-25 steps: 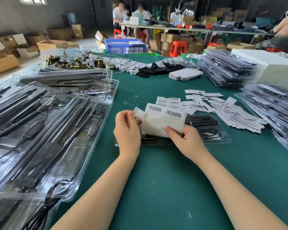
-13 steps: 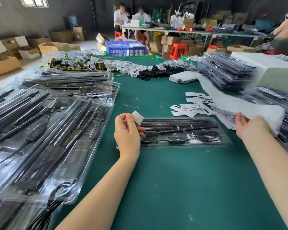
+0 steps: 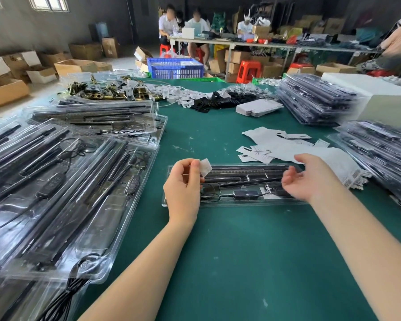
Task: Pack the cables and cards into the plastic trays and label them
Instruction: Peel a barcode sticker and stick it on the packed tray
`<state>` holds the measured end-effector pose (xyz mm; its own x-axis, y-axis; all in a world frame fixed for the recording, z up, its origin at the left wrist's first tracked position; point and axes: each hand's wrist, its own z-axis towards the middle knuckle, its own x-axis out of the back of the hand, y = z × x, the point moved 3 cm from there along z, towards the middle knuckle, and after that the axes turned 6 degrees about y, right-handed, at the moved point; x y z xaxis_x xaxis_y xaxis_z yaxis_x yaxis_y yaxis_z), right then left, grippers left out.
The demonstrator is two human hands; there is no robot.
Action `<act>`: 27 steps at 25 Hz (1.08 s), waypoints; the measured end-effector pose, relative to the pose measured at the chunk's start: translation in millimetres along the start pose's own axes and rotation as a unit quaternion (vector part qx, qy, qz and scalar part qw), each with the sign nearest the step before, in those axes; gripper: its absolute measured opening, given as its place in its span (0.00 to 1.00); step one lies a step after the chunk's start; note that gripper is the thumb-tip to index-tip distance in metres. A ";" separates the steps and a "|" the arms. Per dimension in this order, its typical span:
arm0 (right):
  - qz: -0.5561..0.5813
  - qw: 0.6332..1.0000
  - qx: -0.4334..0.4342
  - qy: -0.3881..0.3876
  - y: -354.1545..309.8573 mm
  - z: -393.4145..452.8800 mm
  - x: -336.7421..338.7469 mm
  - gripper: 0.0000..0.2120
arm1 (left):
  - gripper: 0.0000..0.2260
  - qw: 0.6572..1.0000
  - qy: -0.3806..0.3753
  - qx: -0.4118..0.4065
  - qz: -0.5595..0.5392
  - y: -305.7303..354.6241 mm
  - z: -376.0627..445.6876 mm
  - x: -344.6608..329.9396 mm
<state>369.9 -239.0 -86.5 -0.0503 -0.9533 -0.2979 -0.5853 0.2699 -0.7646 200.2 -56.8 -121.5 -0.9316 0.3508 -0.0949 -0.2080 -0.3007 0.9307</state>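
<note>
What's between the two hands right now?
Head view: the clear plastic tray with its black bars and cable lies between left hand, pinching a sticker, and open right hand.

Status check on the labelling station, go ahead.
Left hand pinching label over clear tray. Right hand open above tray, holding nothing. Tray not yet labelled. Nothing blocking.

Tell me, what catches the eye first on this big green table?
In the middle, the left hand pinches a small white label above a clear plastic tray of black cables, while the right hand hovers open. Stacks of filled trays crowd the left side, with loose paper labels scattered behind.
</note>
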 end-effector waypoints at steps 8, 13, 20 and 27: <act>-0.354 0.897 0.206 -0.165 68.0 -77.9 -67.5 0.21 | 0.03 0.973 -0.034 -0.208 0.096 10.5 -4.0 0.8; -0.256 0.946 0.148 -0.135 76.5 -75.7 -73.7 0.12 | 0.03 0.940 -0.038 -0.307 0.143 9.2 -2.6 3.7; -0.392 0.838 0.361 -0.117 56.3 -54.8 -77.1 0.08 | 0.12 0.976 0.012 -0.177 0.128 5.8 10.6 15.3; -0.528 0.797 0.247 -0.157 69.4 -34.9 -80.9 0.09 | 0.08 0.980 -0.032 0.061 0.189 -24.9 30.7 27.8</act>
<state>305.0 -147.9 -95.5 0.5106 -0.6234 0.5922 0.2275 -0.5662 -0.7922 188.7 -12.3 -136.4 -0.9142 0.2906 0.2826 0.1881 -0.3135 0.9308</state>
